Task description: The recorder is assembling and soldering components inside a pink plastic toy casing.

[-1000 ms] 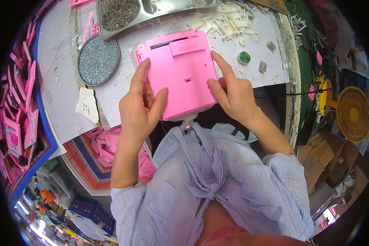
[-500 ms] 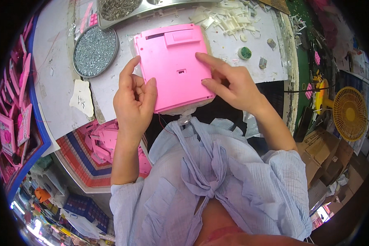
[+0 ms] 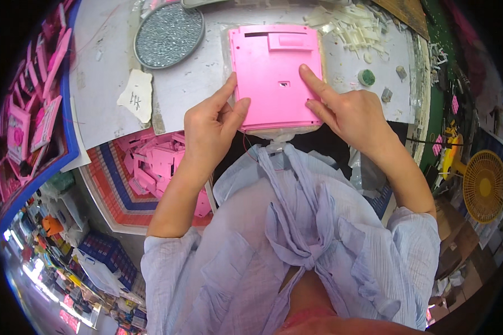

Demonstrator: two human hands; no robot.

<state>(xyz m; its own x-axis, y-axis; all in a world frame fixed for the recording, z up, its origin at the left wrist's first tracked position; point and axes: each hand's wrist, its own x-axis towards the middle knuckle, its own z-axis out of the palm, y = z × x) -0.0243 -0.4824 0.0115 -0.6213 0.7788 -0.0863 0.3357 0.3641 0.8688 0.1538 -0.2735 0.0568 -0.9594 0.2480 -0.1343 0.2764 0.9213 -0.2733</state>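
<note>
A person, seen from above, works on a pink panel [image 3: 275, 75] lying flat on a white surface [image 3: 190, 92] just in front of their chest. The panel is a square plastic plate with a slot and a raised tab along its far edge and a small square hole near its middle.

The left hand [image 3: 212, 125] has its grip clamped on the panel's near left edge, thumb on top and fingers curled beneath. The right hand [image 3: 346, 111] rests on the panel's right side; its grip is apart, the index finger stretched out and pressing down on the panel just right of the small hole, the other fingers loosely bent at the edge.

Beyond the left hand, a round tray [image 3: 169, 34] of small silvery parts sits on the surface, well apart from the panel. A torn paper scrap [image 3: 136, 95] lies to the left of the hand. At the far right of the panel is a heap of white plastic pieces [image 3: 355, 25], with a small green disc [image 3: 366, 77] beside the right hand.

At the left, below the surface's edge, a woven basket [image 3: 117, 201] holds more pink parts. A yellow fan [image 3: 484, 186] stands at far right. The person wears a pale blue shirt [image 3: 296, 251].
</note>
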